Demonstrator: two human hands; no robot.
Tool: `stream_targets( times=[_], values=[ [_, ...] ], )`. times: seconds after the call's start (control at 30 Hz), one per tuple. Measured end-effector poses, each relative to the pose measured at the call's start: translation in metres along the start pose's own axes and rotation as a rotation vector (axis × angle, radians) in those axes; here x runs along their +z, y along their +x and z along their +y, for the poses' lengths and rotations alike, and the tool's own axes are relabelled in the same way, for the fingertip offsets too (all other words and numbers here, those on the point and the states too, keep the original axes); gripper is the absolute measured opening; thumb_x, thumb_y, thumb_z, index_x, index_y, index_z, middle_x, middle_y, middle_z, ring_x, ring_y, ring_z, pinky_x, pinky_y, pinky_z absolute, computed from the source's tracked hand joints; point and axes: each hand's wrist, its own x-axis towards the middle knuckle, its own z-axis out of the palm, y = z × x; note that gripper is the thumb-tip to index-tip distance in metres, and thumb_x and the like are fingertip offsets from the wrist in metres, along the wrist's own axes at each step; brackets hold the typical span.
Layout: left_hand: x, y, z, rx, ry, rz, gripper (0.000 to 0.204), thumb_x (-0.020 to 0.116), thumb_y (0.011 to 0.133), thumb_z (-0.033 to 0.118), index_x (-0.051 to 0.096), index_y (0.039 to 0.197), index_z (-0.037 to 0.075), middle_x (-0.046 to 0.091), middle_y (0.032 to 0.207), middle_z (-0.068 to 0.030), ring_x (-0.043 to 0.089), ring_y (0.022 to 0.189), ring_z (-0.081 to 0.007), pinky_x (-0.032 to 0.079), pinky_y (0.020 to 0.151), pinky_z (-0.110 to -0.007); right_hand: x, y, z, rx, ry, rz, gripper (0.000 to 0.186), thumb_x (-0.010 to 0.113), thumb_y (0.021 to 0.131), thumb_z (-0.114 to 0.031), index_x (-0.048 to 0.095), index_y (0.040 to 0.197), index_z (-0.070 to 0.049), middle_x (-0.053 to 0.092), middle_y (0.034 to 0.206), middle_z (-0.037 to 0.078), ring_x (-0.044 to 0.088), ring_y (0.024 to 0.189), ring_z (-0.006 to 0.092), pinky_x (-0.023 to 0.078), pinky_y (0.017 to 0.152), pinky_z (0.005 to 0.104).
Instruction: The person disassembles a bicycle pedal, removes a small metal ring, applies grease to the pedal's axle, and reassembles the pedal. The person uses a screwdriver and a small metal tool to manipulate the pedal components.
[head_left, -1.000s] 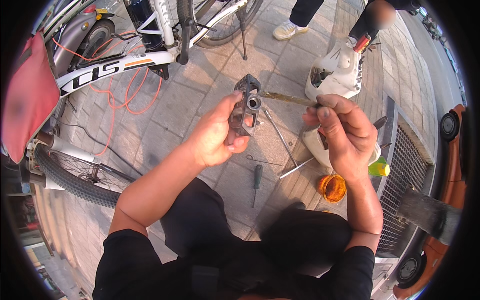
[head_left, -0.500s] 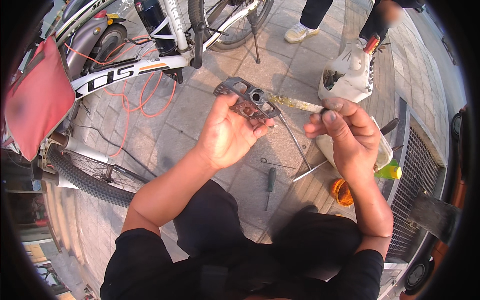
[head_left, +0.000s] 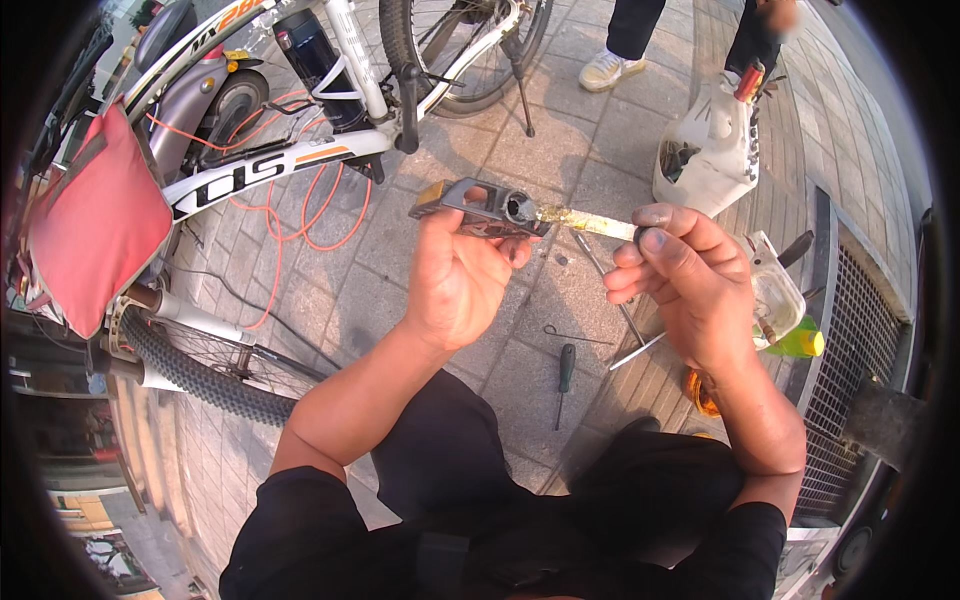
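Left hand (head_left: 455, 290): raised in front of the body, inner side of palm and wrist turned toward the wearer. Thumb up against the near side of a black pedal (head_left: 478, 200), fingertips showing under its right end; grip closed round the frame, no slack visible. Pedal held above the paving (head_left: 465, 390), long side running roughly left to right, right end slightly lower. Amber reflector (head_left: 430, 196) at its left end; round bore facing the wearer, near the right end

Left forearm: slants up and rightward from lower left, elbow bent

Right hand (head_left: 700, 280): level with the pedal, to its right. Thumb and forefinger pinched on the dark end of a flat stick (head_left: 595, 223), remaining fingers loosely curled beneath. Stick points left, nearly level, yellowish grease thickest toward the far tip. Tip right beside the bore; cannot tell whether it touches the rim

Right forearm: rises steeply from lower right, leaning left, elbow bent

Ground below the hands: green-handled screwdriver (head_left: 567, 370), thin rod with looped end (head_left: 580, 336), longer metal bar (head_left: 622, 305) partly behind the right fingers. Orange tub (head_left: 702, 395) partly covered by right forearm; cut white container (head_left: 778, 285) and yellow-green bottle (head_left: 803, 343) beyond it. White bicycle (head_left: 270, 175) upper left
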Motion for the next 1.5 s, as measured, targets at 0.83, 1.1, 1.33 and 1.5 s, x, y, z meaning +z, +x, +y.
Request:
stream_targets(
  times=[0.83, 1.1, 1.33, 1.5],
  values=[
    [-0.006, 0.005, 0.012, 0.362, 0.365, 0.075, 0.033, 0.054, 0.112, 0.034, 0.052, 0.133, 0.009, 0.068, 0.116, -0.0097, 0.066, 0.102, -0.027, 0.053, 0.084, -0.042, -0.005, 0.0, -0.006, 0.374, 0.234, -0.021, 0.019, 0.064, 0.102, -0.007, 0.065, 0.117, 0.006, 0.077, 0.087, 0.019, 0.079, 0.069, 0.0311, 0.068, 0.064, 0.0437],
    [-0.004, 0.004, 0.013, 0.222, 0.339, 0.047, 0.033, 0.054, 0.11, 0.043, 0.062, 0.13, 0.018, 0.074, 0.12, -0.0019, 0.067, 0.109, -0.0234, 0.05, 0.089, -0.042, 0.003, -0.017, -0.006, -0.432, -0.583, -0.162, 0.022, 0.064, 0.109, -0.004, 0.068, 0.128, 0.005, 0.08, 0.102, 0.013, 0.08, 0.092, 0.0217, 0.064, 0.082, 0.032],
    [-0.002, 0.002, 0.013, 0.231, 0.341, 0.094, 0.029, 0.055, 0.11, 0.041, 0.063, 0.128, 0.019, 0.074, 0.118, -0.0019, 0.068, 0.107, -0.0245, 0.05, 0.086, -0.041, 0.004, -0.015, -0.007, -0.709, -0.927, -0.162, 0.024, 0.067, 0.101, 0.004, 0.071, 0.125, 0.005, 0.079, 0.103, 0.016, 0.08, 0.088, 0.0247, 0.063, 0.076, 0.0312],
    [-0.001, 0.0, 0.014, 0.226, 0.341, 0.098, 0.029, 0.055, 0.111, 0.041, 0.062, 0.125, 0.017, 0.073, 0.115, -0.0029, 0.067, 0.105, -0.0247, 0.049, 0.082, -0.04, 0.001, -0.012, -0.006, -0.817, -1.015, -0.181, 0.027, 0.07, 0.097, 0.004, 0.072, 0.124, 0.003, 0.077, 0.098, 0.018, 0.077, 0.077, 0.0272, 0.061, 0.068, 0.0343]
  ],
)
